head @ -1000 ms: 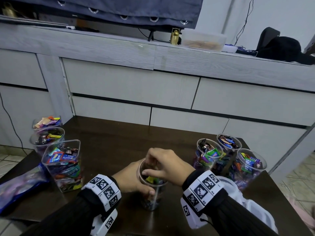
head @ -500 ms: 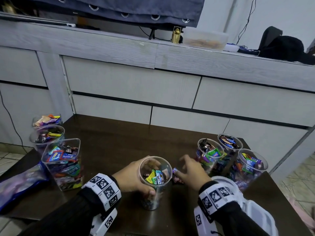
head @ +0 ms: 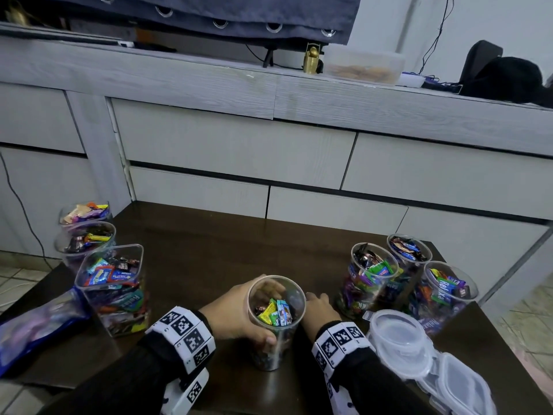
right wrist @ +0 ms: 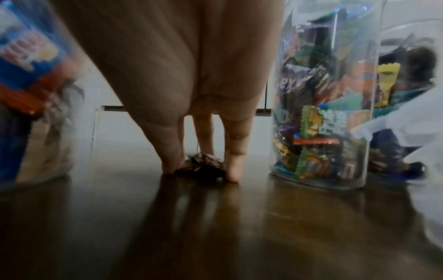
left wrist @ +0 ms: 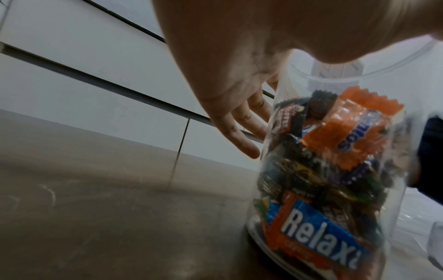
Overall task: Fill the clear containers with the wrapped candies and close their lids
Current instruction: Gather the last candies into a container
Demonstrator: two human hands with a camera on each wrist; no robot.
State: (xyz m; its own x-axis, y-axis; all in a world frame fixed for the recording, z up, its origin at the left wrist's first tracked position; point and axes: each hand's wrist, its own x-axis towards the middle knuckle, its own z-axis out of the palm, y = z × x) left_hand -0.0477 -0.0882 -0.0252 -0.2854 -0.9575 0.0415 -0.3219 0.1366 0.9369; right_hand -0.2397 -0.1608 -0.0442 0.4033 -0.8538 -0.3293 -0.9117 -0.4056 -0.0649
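Observation:
A clear round container [head: 270,354], part full of wrapped candies, stands at the table's near middle. My left hand [head: 236,317] grips its side, thumb toward me and fingers behind it. The left wrist view shows the same container [left wrist: 323,170] with the fingers [left wrist: 239,140] against its wall. My right hand [head: 317,307] is down on the table just right of it. In the right wrist view its fingertips [right wrist: 232,170] pinch a dark wrapped candy [right wrist: 203,164] that lies on the wood.
Three filled open round containers [head: 371,274] [head: 408,250] [head: 446,292] stand at the right. Clear lids [head: 401,339] lie by my right forearm. At the left are a square container [head: 110,283], two round ones [head: 85,238], and a candy bag [head: 36,327]. The dark table [head: 209,250] ends at grey drawers.
My right hand left the container's mouth, swung right to the table, and now pinches a candy lying beside the container. The left hand has kept its grip.

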